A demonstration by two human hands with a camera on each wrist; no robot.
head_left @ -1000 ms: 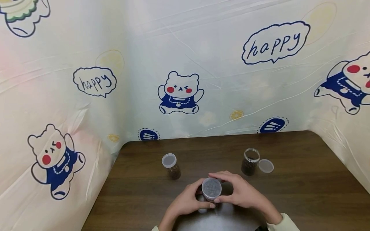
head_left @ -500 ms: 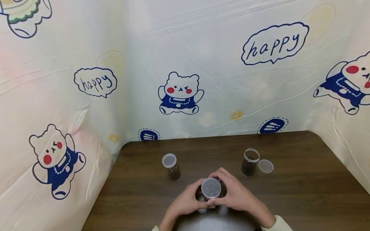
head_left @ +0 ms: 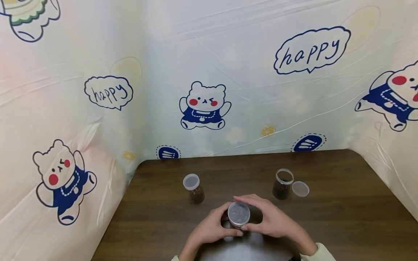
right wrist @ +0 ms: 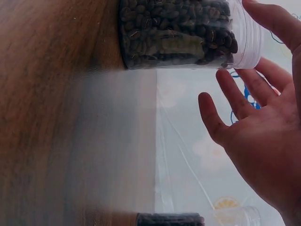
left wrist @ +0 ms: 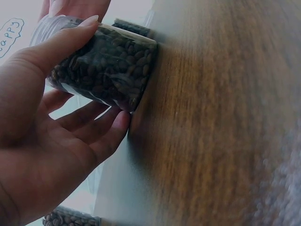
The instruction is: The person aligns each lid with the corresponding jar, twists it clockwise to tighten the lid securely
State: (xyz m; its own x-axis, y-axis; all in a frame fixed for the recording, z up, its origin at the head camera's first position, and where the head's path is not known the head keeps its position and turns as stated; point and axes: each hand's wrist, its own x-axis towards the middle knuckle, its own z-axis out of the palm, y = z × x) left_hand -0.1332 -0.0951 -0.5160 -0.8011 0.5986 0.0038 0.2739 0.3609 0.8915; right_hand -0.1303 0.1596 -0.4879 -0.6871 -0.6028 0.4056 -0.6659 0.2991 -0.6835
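A clear jar of dark coffee beans [left wrist: 108, 66] stands upright on the table in front of the person. My left hand [head_left: 210, 228] grips its side, thumb in front and fingers curled behind, as the left wrist view shows. On the jar sits a translucent round lid [head_left: 238, 213]. My right hand [head_left: 272, 222] spans this lid, thumb at the near edge and forefinger at the far edge. In the right wrist view, the thumb lies at the lid's ridged rim [right wrist: 249, 42] and the other fingers spread loosely behind it.
Back left stands a lidded jar of brown beans [head_left: 196, 192]. At the back right is a lidless jar of dark beans [head_left: 281, 188], with a loose translucent lid [head_left: 300, 189] lying beside it. A printed cloth [head_left: 248, 90] hangs behind the wooden table [head_left: 156, 224].
My right hand turned inward around the lid half a second ago, and has now turned back with its fingers straighter. The left hand and the jar hold nearly the same place.
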